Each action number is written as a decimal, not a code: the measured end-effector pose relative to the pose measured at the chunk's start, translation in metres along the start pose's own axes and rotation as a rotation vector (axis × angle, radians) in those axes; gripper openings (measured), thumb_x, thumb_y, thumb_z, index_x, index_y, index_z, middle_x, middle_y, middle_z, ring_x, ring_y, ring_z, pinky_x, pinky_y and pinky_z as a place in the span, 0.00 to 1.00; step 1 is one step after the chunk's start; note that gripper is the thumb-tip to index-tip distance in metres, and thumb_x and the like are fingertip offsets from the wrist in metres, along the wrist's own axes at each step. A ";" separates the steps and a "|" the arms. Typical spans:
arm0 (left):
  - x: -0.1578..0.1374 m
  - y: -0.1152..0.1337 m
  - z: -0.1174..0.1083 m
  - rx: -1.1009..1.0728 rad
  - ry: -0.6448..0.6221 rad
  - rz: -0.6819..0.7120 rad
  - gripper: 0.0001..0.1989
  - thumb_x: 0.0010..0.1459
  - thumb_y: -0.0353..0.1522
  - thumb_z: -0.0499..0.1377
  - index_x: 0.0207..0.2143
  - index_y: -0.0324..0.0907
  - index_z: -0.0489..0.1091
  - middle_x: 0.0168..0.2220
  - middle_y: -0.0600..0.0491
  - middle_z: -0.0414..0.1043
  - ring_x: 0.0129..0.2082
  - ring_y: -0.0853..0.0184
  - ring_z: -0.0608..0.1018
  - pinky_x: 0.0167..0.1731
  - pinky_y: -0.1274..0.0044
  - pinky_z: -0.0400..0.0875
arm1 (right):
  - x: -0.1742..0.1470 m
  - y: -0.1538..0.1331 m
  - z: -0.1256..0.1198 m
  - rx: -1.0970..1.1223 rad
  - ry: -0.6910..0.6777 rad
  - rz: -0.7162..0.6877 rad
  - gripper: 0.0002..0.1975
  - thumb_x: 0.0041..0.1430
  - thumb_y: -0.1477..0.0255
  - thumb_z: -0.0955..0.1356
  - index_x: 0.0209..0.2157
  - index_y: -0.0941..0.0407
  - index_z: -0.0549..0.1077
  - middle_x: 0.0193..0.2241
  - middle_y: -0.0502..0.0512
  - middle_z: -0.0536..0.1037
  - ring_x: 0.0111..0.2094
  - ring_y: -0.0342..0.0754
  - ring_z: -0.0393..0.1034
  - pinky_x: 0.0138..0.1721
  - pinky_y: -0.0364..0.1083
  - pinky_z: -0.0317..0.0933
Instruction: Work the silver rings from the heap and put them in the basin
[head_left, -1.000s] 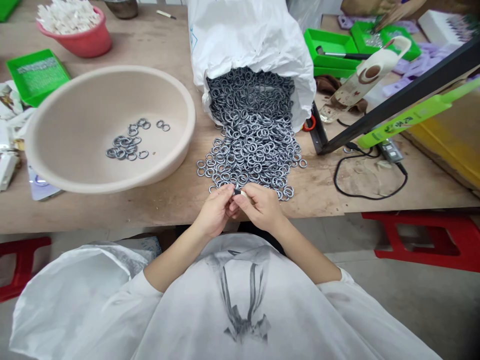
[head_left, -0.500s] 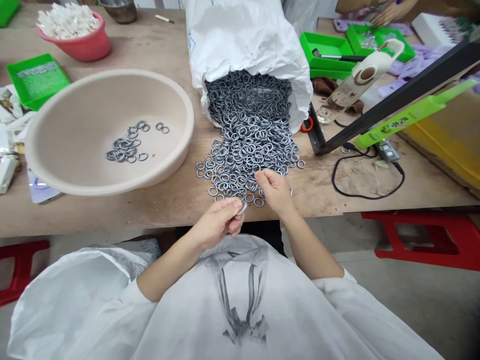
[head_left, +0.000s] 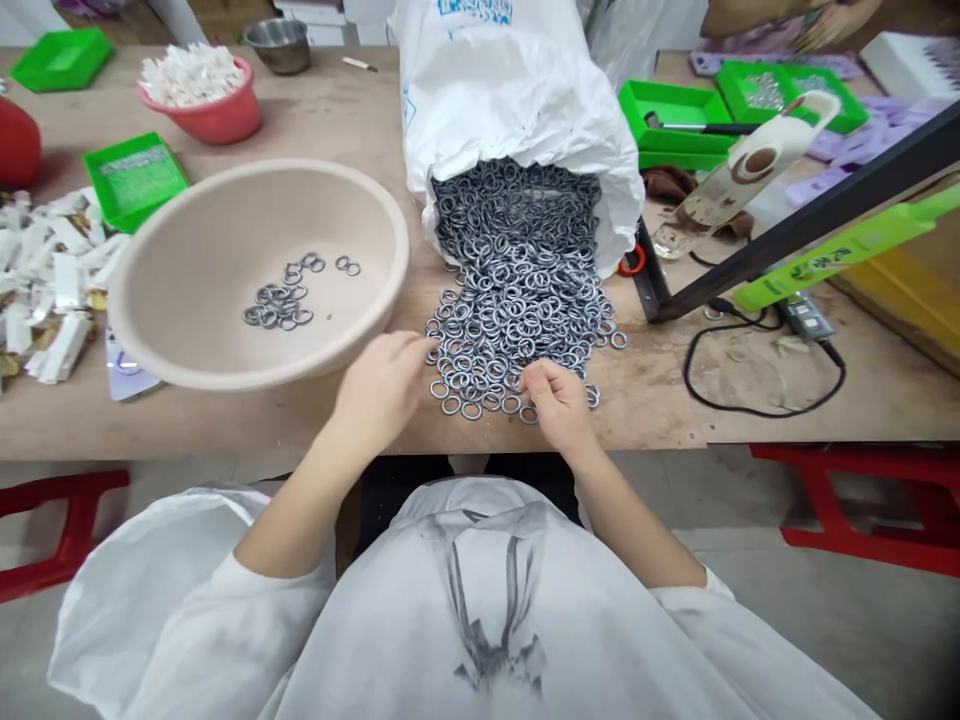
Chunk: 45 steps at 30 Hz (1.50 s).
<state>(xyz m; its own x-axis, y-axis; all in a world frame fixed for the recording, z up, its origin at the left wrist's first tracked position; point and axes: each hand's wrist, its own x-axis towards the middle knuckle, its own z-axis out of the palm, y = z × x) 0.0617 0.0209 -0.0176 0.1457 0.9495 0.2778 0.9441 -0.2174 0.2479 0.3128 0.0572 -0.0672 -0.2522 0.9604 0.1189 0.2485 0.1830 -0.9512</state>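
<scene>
Many grey metal rings [head_left: 517, 310] spill from the mouth of a white woven sack [head_left: 510, 110] onto the wooden table. My right hand [head_left: 561, 405] is at the front right of the heap, its thumb and fingers pressed together. Whatever lies between its fingertips is hidden. At the heap's left edge, my left hand [head_left: 382, 390] is back-up, fingers pointing right towards the rings. It is slightly blurred, and its fingertips are partly hidden. Beside it stands a wide beige basin [head_left: 187, 330] with a small group of the same rings [head_left: 277, 305] on its bottom.
At the left are a green tray [head_left: 135, 180], white pieces [head_left: 67, 300] and a pink bowl [head_left: 217, 115]. A bottle [head_left: 742, 170], a black metal bar [head_left: 810, 210] and a cable [head_left: 750, 410] are at the right. Another person's hand [head_left: 832, 25] shows at the back right.
My left hand, which held a ring in front of the heap, has moved forward and left to the heap's edge; that ring no longer shows. The view has shifted slightly left.
</scene>
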 end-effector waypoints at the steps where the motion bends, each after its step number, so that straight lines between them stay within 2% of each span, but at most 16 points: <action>1: 0.002 0.004 0.013 0.028 -0.121 0.002 0.23 0.61 0.22 0.47 0.55 0.39 0.71 0.55 0.43 0.73 0.53 0.58 0.75 0.55 0.65 0.70 | -0.001 0.000 0.000 -0.001 0.000 0.005 0.28 0.62 0.45 0.62 0.24 0.55 0.68 0.19 0.47 0.64 0.23 0.42 0.56 0.27 0.44 0.50; 3: 0.009 0.002 0.034 0.104 -0.251 -0.055 0.27 0.59 0.20 0.45 0.59 0.36 0.68 0.61 0.40 0.68 0.57 0.55 0.73 0.55 0.64 0.69 | -0.004 -0.001 0.001 -0.011 -0.004 0.015 0.27 0.62 0.45 0.61 0.24 0.54 0.67 0.19 0.47 0.64 0.24 0.43 0.58 0.27 0.44 0.51; 5: 0.016 -0.010 0.045 0.158 -0.296 -0.122 0.29 0.59 0.19 0.44 0.60 0.34 0.66 0.62 0.38 0.66 0.58 0.54 0.72 0.54 0.65 0.70 | -0.007 -0.001 0.001 -0.023 -0.028 0.019 0.28 0.63 0.46 0.61 0.23 0.54 0.66 0.20 0.47 0.64 0.25 0.43 0.59 0.28 0.44 0.52; 9: 0.025 -0.030 0.051 0.172 -0.304 -0.150 0.20 0.64 0.26 0.44 0.46 0.35 0.74 0.48 0.36 0.76 0.48 0.51 0.77 0.45 0.64 0.72 | -0.007 0.002 0.001 -0.036 -0.063 0.032 0.27 0.64 0.48 0.60 0.23 0.55 0.66 0.19 0.46 0.64 0.24 0.42 0.58 0.27 0.43 0.52; 12: 0.023 -0.027 0.046 0.089 -0.242 -0.196 0.17 0.65 0.33 0.46 0.40 0.37 0.73 0.44 0.36 0.77 0.44 0.49 0.77 0.41 0.65 0.71 | -0.006 0.004 0.000 -0.042 -0.067 0.017 0.26 0.65 0.49 0.60 0.24 0.55 0.67 0.20 0.46 0.64 0.24 0.42 0.59 0.27 0.42 0.52; 14: 0.018 -0.016 0.041 -0.079 -0.171 -0.248 0.15 0.65 0.35 0.49 0.41 0.38 0.72 0.42 0.39 0.77 0.41 0.52 0.78 0.40 0.67 0.70 | -0.006 0.003 0.001 -0.040 -0.065 0.004 0.26 0.66 0.50 0.61 0.25 0.56 0.69 0.20 0.46 0.65 0.24 0.41 0.59 0.28 0.42 0.53; 16: 0.010 0.000 0.037 -0.359 -0.131 -0.296 0.13 0.63 0.39 0.53 0.41 0.40 0.72 0.38 0.44 0.78 0.34 0.58 0.77 0.35 0.71 0.69 | -0.007 0.000 0.004 -0.025 -0.060 -0.019 0.23 0.64 0.50 0.63 0.31 0.56 0.73 0.23 0.47 0.69 0.26 0.42 0.61 0.29 0.42 0.55; 18: 0.001 0.019 0.034 -0.711 -0.155 -0.321 0.14 0.61 0.43 0.57 0.38 0.41 0.72 0.32 0.49 0.77 0.29 0.63 0.75 0.31 0.75 0.67 | -0.008 -0.004 0.009 0.000 -0.075 -0.082 0.23 0.60 0.50 0.67 0.42 0.56 0.76 0.30 0.49 0.75 0.29 0.43 0.65 0.33 0.43 0.58; 20: -0.007 0.037 0.033 -1.025 -0.202 -0.333 0.15 0.59 0.45 0.60 0.34 0.41 0.72 0.29 0.52 0.75 0.28 0.67 0.73 0.30 0.78 0.67 | -0.009 -0.008 0.015 0.009 -0.113 -0.179 0.27 0.56 0.49 0.71 0.49 0.55 0.76 0.36 0.52 0.77 0.34 0.45 0.68 0.37 0.45 0.61; 22: -0.013 0.051 0.035 -1.246 -0.213 -0.381 0.17 0.56 0.45 0.64 0.29 0.40 0.71 0.27 0.53 0.73 0.28 0.69 0.72 0.30 0.80 0.66 | -0.008 -0.010 0.021 -0.005 -0.134 -0.249 0.28 0.54 0.48 0.71 0.47 0.55 0.78 0.34 0.53 0.77 0.35 0.47 0.69 0.39 0.46 0.62; 25: -0.018 0.060 0.039 -1.521 -0.213 -0.549 0.19 0.49 0.45 0.69 0.26 0.39 0.70 0.23 0.55 0.69 0.25 0.73 0.69 0.27 0.82 0.65 | -0.008 -0.010 0.027 -0.022 -0.115 -0.286 0.28 0.54 0.46 0.70 0.42 0.56 0.79 0.30 0.53 0.75 0.33 0.47 0.68 0.37 0.46 0.63; 30: -0.022 0.059 0.044 -1.854 -0.321 -0.768 0.23 0.38 0.34 0.77 0.35 0.39 0.72 0.26 0.57 0.71 0.22 0.77 0.69 0.24 0.85 0.67 | -0.012 -0.011 0.028 -0.103 -0.182 -0.400 0.28 0.60 0.47 0.65 0.49 0.55 0.78 0.33 0.55 0.77 0.34 0.46 0.69 0.37 0.45 0.64; 33: -0.025 0.059 0.047 -1.924 -0.405 -0.793 0.25 0.33 0.31 0.78 0.35 0.39 0.73 0.22 0.59 0.68 0.18 0.79 0.66 0.21 0.86 0.65 | -0.015 -0.012 0.026 -0.162 -0.243 -0.422 0.29 0.61 0.47 0.64 0.50 0.53 0.77 0.34 0.56 0.78 0.35 0.47 0.70 0.37 0.45 0.64; 37: -0.027 0.062 0.048 -1.858 -0.430 -0.788 0.24 0.34 0.36 0.78 0.33 0.39 0.74 0.20 0.58 0.68 0.18 0.76 0.68 0.21 0.84 0.66 | -0.014 -0.008 0.024 -0.190 -0.250 -0.458 0.30 0.61 0.46 0.63 0.49 0.55 0.78 0.33 0.56 0.78 0.34 0.47 0.70 0.36 0.45 0.64; 41: -0.029 0.067 0.049 -1.742 -0.346 -0.763 0.26 0.38 0.47 0.74 0.31 0.39 0.72 0.19 0.58 0.66 0.19 0.74 0.67 0.21 0.82 0.64 | -0.013 -0.003 0.025 -0.178 -0.255 -0.391 0.30 0.59 0.46 0.65 0.50 0.54 0.78 0.32 0.55 0.76 0.34 0.46 0.68 0.37 0.45 0.64; 45: -0.026 0.072 0.051 -1.631 -0.224 -0.714 0.26 0.42 0.52 0.70 0.30 0.39 0.71 0.18 0.59 0.63 0.19 0.75 0.64 0.20 0.82 0.61 | -0.015 -0.007 0.027 -0.013 -0.249 -0.255 0.27 0.61 0.48 0.66 0.50 0.54 0.79 0.31 0.53 0.75 0.34 0.46 0.68 0.38 0.46 0.65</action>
<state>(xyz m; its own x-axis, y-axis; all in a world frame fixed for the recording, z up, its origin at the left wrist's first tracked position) 0.1410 -0.0078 -0.0547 0.0461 0.9296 -0.3657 -0.3587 0.3571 0.8625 0.2901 0.0355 -0.0697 -0.5275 0.8030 0.2774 0.1599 0.4146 -0.8959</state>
